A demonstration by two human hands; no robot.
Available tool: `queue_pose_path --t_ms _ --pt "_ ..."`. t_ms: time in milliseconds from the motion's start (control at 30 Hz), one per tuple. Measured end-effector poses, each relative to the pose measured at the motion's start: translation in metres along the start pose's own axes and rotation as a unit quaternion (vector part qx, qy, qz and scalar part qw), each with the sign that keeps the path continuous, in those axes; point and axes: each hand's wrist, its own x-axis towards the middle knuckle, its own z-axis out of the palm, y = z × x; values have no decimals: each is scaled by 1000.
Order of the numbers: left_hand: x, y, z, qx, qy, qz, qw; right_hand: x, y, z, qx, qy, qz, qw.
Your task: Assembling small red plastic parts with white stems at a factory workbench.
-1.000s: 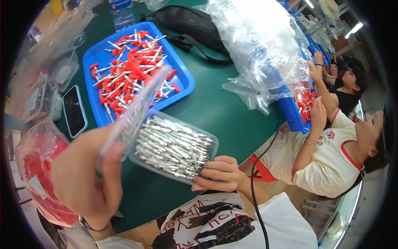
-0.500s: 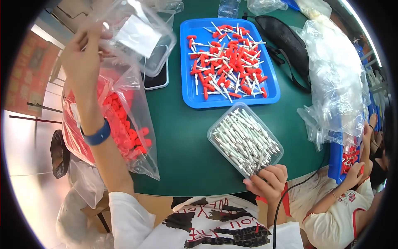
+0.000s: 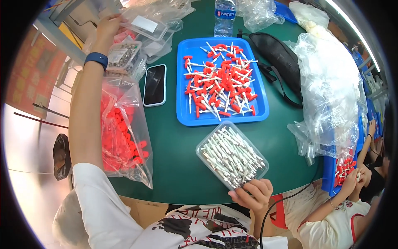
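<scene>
Head cam: your right hand (image 3: 253, 195) is gripping the near end of the clear plastic tub (image 3: 210, 166) of white-and-metal pins (image 3: 233, 155), close to the bench's (image 3: 174, 166) near edge. I'd go easy there, just enough so it doesn't slide or tip. Your left hand (image 3: 111, 27) looks pinched on the clear lid (image 3: 144, 25) toward the far left corner; lay it flat, off the box of metal parts (image 3: 123, 56), imo.
</scene>
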Motion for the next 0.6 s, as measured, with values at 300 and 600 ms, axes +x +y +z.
queue_pose_path --t_ms 300,600 --pt "43 1 -18 62 8 -15 998 -1 0 -2 5 -15 10 1000" --pt "40 -15 65 -107 -159 -104 976 -1 -1 -3 -14 -34 18 999"
